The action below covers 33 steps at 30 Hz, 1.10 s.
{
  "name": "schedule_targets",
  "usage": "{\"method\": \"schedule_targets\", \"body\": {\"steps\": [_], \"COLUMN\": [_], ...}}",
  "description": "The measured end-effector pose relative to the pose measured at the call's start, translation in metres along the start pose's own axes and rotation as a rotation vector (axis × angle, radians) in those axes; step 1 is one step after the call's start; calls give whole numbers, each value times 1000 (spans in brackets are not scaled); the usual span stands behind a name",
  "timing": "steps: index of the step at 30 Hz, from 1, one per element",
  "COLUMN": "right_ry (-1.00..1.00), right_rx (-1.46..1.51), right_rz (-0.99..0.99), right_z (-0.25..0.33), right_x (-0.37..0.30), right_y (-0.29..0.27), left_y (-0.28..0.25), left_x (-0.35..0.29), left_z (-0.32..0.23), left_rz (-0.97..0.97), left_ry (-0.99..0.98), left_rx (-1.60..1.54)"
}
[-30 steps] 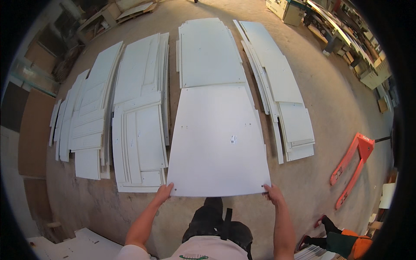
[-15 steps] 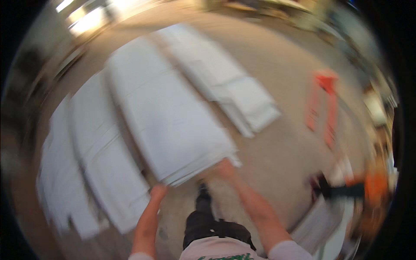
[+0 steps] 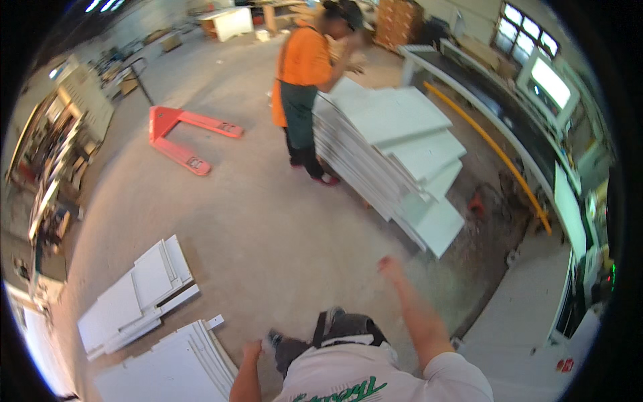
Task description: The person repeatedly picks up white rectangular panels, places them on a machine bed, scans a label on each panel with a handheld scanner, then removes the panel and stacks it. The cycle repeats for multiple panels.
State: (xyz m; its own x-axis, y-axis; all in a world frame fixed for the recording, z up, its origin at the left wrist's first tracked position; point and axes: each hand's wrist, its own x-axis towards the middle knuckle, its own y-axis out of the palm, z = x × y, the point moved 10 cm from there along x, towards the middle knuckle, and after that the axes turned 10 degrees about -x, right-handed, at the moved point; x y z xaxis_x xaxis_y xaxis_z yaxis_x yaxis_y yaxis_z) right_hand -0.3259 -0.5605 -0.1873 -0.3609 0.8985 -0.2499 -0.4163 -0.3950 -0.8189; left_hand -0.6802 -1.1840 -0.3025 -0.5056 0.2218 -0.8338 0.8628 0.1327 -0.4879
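My left hand [image 3: 252, 350] hangs low beside a stack of white panels [image 3: 167, 368] on the floor, apart from its edge. Out ahead of me on the right is my right hand [image 3: 390, 266], over bare floor and short of a tall, uneven stack of white panels [image 3: 402, 117]. No object shows in either hand, but both are small and blurred, so their fingers cannot be made out. A second, lower pile of white panels [image 3: 140, 295] lies farther off on the left.
A person in an orange top and dark apron [image 3: 301, 80] stands at the tall stack's left side. A red pallet jack [image 3: 164, 127] is on the floor at far left. Along the right runs a long machine bed [image 3: 492, 84] with a yellow bar [image 3: 479, 134] and a monitor [image 3: 550, 82].
My view has swung to the right, from the rows of white panels to the person and tall stack. Both hands have come away from the near end of a panel stack.
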Motion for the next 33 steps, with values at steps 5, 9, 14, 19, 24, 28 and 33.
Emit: {"method": "schedule_targets", "body": {"steps": [5,9,14,19,24,28,33], "right_ry": [507,698,654,602,838,997,851], "right_rx": [526,685,-87,37,379,705,729], "right_rz": [-285,-309,257,492,461,243,-217], "right_z": [-185,-267,-279,-224,-188,-175,-150], "right_x": [-25,-86,-152,-162,-34,112,295], "right_y": [-176,-150,13,78,1,-115,-278], "left_y": [-36,-2,55,86,73,65,71], "left_x": [24,26,52,102,163,193,182], "left_z": [-236,-426,-629,-844,-1022,-1080,-1108], "left_rz": [-173,-88,122,230,181,119,200], "left_ry": [280,460,471,624,769,605,462], "left_rx": [-56,0,-4,-160,-372,-533,-619]}}
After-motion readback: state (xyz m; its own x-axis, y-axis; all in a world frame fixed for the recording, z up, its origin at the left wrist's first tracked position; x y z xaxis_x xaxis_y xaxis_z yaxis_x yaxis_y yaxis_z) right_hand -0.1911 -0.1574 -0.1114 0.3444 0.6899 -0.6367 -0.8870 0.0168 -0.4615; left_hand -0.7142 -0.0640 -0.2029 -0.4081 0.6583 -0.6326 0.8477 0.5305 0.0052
